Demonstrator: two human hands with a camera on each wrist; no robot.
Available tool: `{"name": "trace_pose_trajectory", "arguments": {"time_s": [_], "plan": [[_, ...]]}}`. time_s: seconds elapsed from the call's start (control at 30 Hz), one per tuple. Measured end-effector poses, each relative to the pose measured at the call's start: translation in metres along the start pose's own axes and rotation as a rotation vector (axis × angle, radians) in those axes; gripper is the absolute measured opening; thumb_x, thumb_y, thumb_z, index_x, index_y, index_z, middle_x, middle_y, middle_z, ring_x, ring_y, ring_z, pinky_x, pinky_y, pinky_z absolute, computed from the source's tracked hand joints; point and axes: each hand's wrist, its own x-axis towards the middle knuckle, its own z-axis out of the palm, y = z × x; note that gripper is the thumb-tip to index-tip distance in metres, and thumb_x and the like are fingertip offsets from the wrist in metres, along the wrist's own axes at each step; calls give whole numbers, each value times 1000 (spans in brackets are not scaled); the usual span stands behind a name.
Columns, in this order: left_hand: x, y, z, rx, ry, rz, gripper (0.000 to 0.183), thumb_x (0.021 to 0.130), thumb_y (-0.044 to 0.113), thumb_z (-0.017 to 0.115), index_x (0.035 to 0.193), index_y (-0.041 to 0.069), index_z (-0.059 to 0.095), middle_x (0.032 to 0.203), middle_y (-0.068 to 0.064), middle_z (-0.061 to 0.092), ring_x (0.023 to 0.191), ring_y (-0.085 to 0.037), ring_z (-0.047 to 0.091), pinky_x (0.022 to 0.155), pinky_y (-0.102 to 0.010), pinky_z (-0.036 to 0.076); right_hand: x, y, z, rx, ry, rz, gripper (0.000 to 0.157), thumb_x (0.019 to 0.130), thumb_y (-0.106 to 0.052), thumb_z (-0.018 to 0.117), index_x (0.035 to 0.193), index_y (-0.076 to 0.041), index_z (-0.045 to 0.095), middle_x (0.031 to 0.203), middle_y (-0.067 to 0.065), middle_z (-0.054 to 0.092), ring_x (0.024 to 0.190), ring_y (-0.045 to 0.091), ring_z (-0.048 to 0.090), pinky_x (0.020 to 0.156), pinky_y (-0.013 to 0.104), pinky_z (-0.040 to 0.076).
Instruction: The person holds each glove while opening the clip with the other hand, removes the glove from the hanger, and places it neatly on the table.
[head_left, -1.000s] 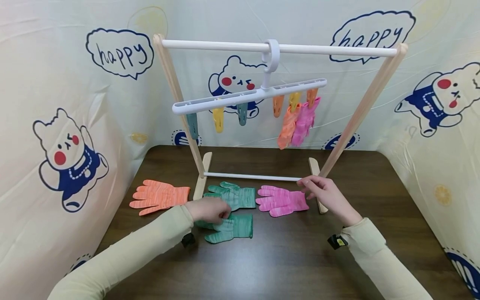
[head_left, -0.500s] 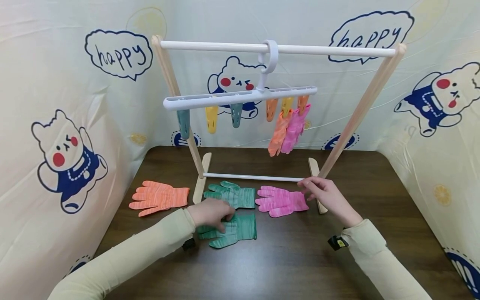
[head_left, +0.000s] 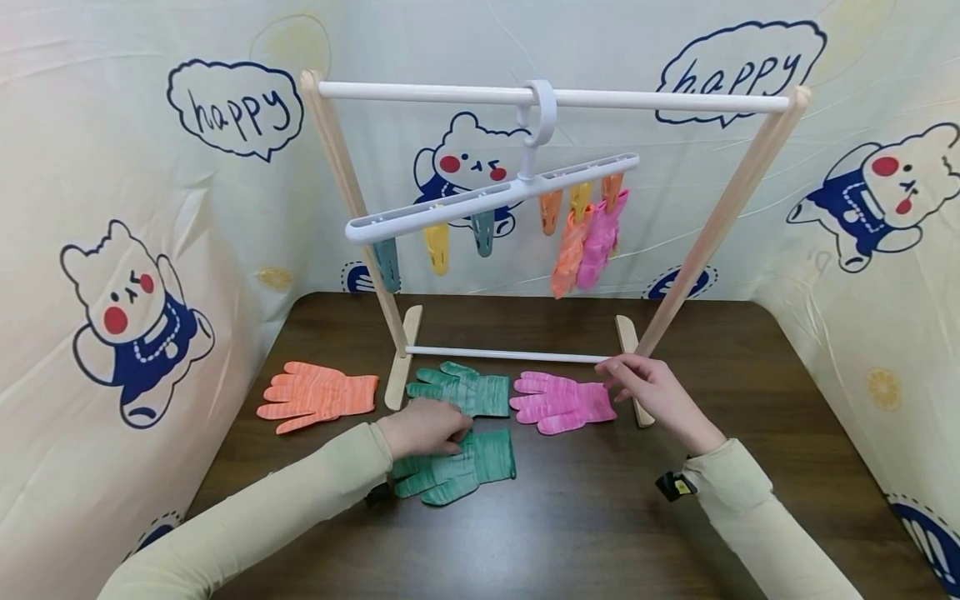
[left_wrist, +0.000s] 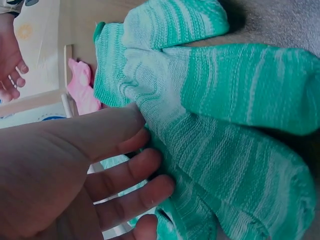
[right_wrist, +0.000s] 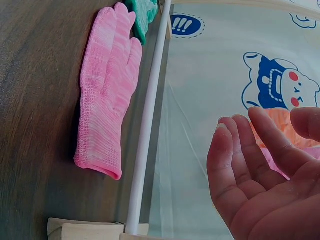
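My left hand [head_left: 427, 427] is over the nearer green glove [head_left: 480, 462], which lies on the table with its cuff to the right. In the left wrist view, the thumb and loosely bent fingers [left_wrist: 135, 167] meet the edge of this striped knit glove [left_wrist: 235, 85]. A second green glove [head_left: 480, 393] lies just behind it. To the right is a pink glove [head_left: 558, 404], also flat. Beyond its cuff, my right hand [head_left: 652, 392] hovers by the rack's lower white bar [head_left: 510, 355]. Its fingers [right_wrist: 272, 137] are relaxed and nothing is between them.
An orange glove [head_left: 318, 396] lies at left. Above the table, a white clip hanger [head_left: 465, 202] hangs from the wooden rack's top rod [head_left: 420, 93]. Its clips hold an orange glove [head_left: 572, 258] and a pink glove [head_left: 600, 250] at right; several other clips hang bare.
The nearer green glove has shifted slightly right and towards me, and has turned a little, with the left hand at it. The hanger has swung back and forth. The right hand has stayed put.
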Motion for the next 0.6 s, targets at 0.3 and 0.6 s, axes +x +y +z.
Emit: {"name": "trace_pose_trajectory", "arguments": {"time_s": [0.3,0.6], "plan": [[2,2,2,30,-17,-17,32,94,24,79,76,19,53,68,8,47,62,-7,45,56,-28,39,0,1,-1,-2,-6,-18,37,111,-23,51,128,7,64,124,24,70,101,15,69,84,35,59],[1,3,-5,-19,11,-17,32,96,23,76,73,20,53,65,9,46,58,-7,43,53,-27,35,4,-4,-1,14,-10,-5,37,111,-25,52,128,5,65,123,22,70,100,15,68,86,40,60]]}}
